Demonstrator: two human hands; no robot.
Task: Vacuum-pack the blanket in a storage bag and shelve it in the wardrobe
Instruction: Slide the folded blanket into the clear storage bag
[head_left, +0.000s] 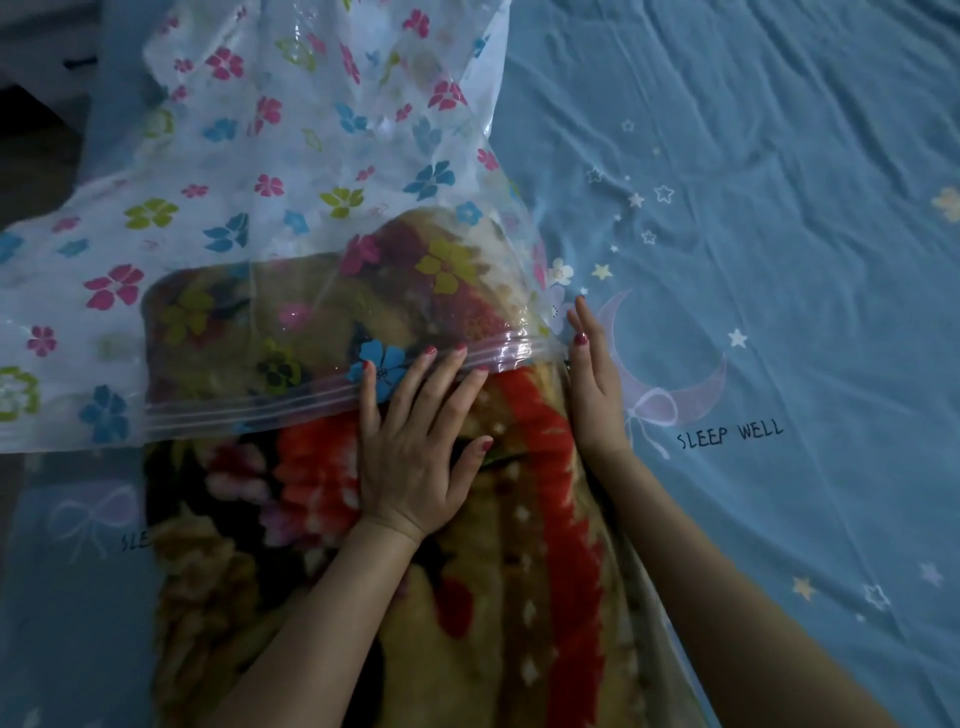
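**Blanket half in the bag, both hands feeding it**

The left hand (415, 441) lies flat on the blanket (519, 519), fingers straight and spread, fingertips reaching the zip strip (260, 408) at the bag's mouth; it holds nothing and seems to press the bulk down so it slides in. The right hand (592, 384) stands on edge against the blanket's right side, fingers straight and together, likely steadying that flank or easing the plastic past it. The 2 hands are apart, neither clamped on anything.

The blanket is thick, plush fleece in red, gold and dark florals, folded into a long pad. Its far end sits inside the storage bag (291, 171); the near part is still outside. The bag is thin, glossy, clear plastic printed with small flowers, slack and crumpled beyond the blanket. All rests on a bed under a creased blue sheet (779, 260) with stars and moons.
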